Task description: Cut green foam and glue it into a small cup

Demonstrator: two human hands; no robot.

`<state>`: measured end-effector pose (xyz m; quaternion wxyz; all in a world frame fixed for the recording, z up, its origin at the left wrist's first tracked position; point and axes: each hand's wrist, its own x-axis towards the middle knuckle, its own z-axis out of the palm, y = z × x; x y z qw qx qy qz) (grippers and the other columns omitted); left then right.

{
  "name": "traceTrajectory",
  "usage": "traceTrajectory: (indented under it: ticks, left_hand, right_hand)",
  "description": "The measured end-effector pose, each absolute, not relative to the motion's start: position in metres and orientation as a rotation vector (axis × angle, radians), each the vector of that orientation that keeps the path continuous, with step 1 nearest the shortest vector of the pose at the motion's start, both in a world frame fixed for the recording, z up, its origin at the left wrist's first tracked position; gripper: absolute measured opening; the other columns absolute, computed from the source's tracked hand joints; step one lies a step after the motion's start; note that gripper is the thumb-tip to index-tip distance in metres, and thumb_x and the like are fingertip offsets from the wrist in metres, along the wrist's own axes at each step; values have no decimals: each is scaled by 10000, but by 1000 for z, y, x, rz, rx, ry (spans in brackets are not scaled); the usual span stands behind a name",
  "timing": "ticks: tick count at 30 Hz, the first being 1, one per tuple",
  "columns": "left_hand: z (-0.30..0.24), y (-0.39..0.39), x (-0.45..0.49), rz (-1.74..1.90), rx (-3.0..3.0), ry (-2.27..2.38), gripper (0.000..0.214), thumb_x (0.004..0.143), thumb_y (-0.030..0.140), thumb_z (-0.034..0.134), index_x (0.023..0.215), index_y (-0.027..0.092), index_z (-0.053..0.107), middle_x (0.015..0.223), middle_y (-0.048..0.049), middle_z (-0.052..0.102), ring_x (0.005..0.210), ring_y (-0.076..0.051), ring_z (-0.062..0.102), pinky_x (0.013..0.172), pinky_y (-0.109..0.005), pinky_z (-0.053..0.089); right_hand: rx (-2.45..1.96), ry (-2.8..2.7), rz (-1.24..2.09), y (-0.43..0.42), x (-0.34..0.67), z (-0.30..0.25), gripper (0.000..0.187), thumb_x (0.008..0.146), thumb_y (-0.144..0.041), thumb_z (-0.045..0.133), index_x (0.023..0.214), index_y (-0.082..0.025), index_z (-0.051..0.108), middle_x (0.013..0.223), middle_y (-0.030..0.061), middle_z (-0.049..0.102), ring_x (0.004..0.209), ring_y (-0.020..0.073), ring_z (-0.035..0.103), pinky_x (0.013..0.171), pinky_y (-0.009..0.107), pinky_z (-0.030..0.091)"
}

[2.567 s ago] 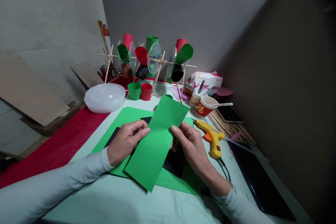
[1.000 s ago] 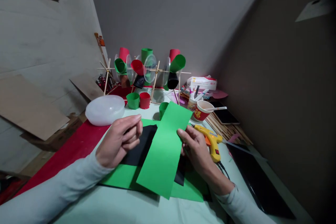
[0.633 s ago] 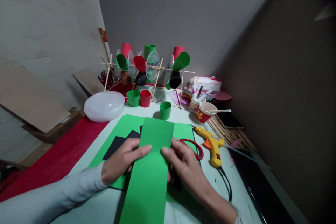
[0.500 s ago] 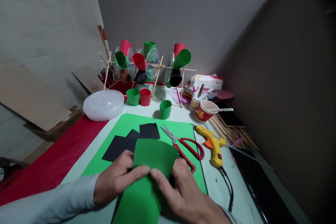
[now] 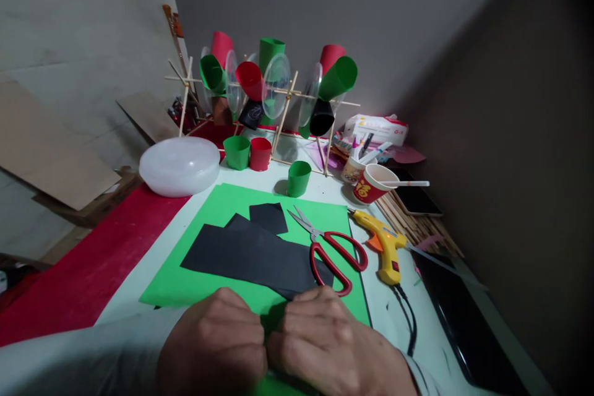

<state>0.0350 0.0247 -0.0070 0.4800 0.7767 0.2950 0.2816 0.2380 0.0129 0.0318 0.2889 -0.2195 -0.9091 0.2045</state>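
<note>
Side by side at the bottom of the head view, my left hand (image 5: 213,340) and my right hand (image 5: 320,346) are both closed, knuckles up. They grip a piece of green paper (image 5: 277,383), mostly hidden beneath them, with a part showing at the lower edge. Just beyond lie black paper pieces (image 5: 250,255) on a larger bright green sheet (image 5: 223,204). Scissors (image 5: 315,232) with red handles rest partly over the black paper, their blades pointing away to the left and slightly apart. My right hand is close to the lower handle loop.
A yellow glue gun (image 5: 385,244) with a black cord lies at right. Behind the sheet stand a green paper cup (image 5: 299,179), a red one (image 5: 260,154), a stick frame (image 5: 281,117) carrying coloured paper cups, and a white balloon (image 5: 180,166). A printed cup (image 5: 369,184) holds a stick.
Both hands have moved down toward me and closed, taking the green paper mostly out of sight. More of the black paper and scissors shows. The view has tilted slightly downward.
</note>
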Motion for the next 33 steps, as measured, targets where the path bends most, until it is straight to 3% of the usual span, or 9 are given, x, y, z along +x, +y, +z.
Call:
traceTrajectory:
  ticks: [3,6,7,10,12,16,21,28,33]
  left_hand:
    - [1,20,32,736,2094,677,407,924,296,485,525,242,423,464,15,463,455,-159,411,539,-365,329]
    - [5,17,29,857,2499,587,382,956,197,453,576,232,461,457,34,480,437,-134,408,536,-343,339]
    - [5,17,28,894,2604,588,407,956,181,448,552,228,439,435,39,443,422,-131,375,526,-342,332]
    - [2,20,25,1006,2720,567,441,917,88,444,502,217,365,428,44,370,419,-129,323,483,-337,287]
    - [-2,25,22,1081,2762,350,377,876,26,448,546,207,430,474,52,391,436,-114,341,462,-318,285]
    - [-7,31,21,1099,2720,79,282,895,42,456,661,180,530,544,56,441,476,-93,406,474,-287,311]
    - [-6,24,26,1156,2602,303,524,1050,141,250,602,179,518,505,47,454,475,-100,401,522,-300,339]
    - [-2,20,25,1078,2600,382,534,1050,161,269,581,181,524,497,42,471,465,-102,407,516,-313,341]
    - [-2,28,25,1128,2637,138,402,973,115,393,598,173,524,525,43,458,451,-97,374,427,-318,263]
  right_hand:
    - [-635,-2380,978,20,249,49,757,994,-648,124,931,-158,698,737,70,682,654,195,622,625,322,443]
    - [-737,-2217,1627,31,265,69,752,894,-780,364,1173,-163,691,990,97,752,859,221,710,784,309,532]
    - [-822,-2122,1646,35,268,71,714,869,-782,438,1156,-184,704,1018,90,756,872,222,711,784,312,544]
    - [-1263,-2125,1081,46,262,61,559,929,-635,530,1249,-198,667,1225,117,712,1061,267,675,927,404,535]
    - [-1441,-2319,598,49,248,44,640,925,-538,606,1392,-103,563,1421,212,581,1295,370,537,1092,563,407]
    - [-1428,-2632,198,41,220,20,553,963,-374,564,1433,-84,524,1519,256,459,1349,434,468,1044,645,424]
    - [-1336,-2674,160,27,216,24,488,956,-307,515,1400,-104,530,1497,243,489,1269,415,529,978,620,485]
    - [-1389,-2233,422,37,242,31,554,935,-372,568,1428,-177,407,1357,170,600,1226,319,572,1012,538,494]
    - [-1463,-1771,809,52,266,36,430,961,-526,538,1327,-303,509,1346,72,638,1210,253,627,974,396,542]
